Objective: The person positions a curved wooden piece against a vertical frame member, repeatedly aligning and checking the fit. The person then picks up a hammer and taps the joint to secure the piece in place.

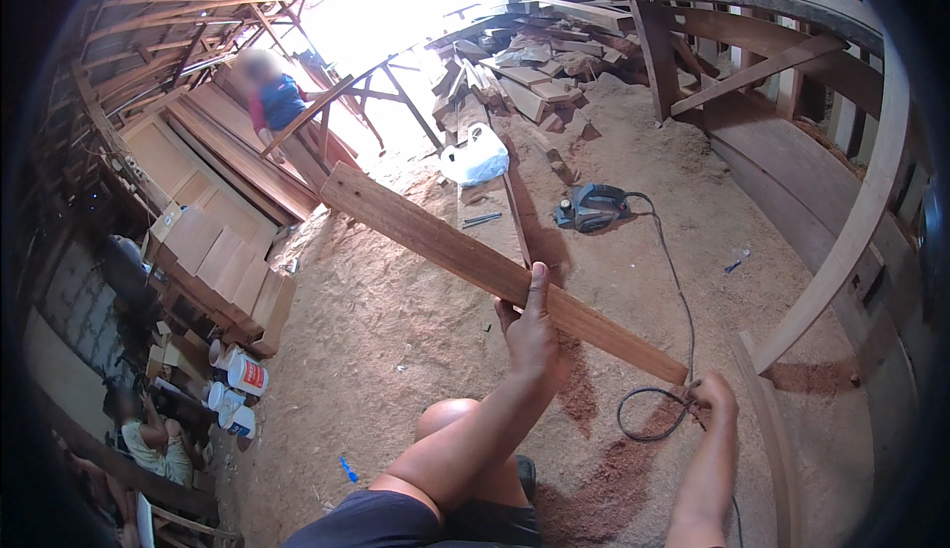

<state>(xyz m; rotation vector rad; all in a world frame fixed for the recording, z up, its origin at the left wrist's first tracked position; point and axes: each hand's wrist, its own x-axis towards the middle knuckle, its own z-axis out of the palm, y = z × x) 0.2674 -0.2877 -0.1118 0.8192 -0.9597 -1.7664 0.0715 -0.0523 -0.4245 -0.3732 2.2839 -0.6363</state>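
A long, narrow wooden plank slants across the view, its far end raised to the upper left and its near end at the lower right. My left hand is closed round its middle, thumb on the upper face and fingers underneath. At the near end, my right hand has its fingers curled against the plank's tip. A black power cord loops right beside those fingers; whether they also touch it I cannot tell. The cord leads to a blue-grey electric planer lying on the ground beyond the plank.
A white plastic bag rests on a board ahead. Scrap wood is heaped at the back. A wooden bench frame stands at right; buckets and stacked boards at left. One person stands far left, another sits lower left.
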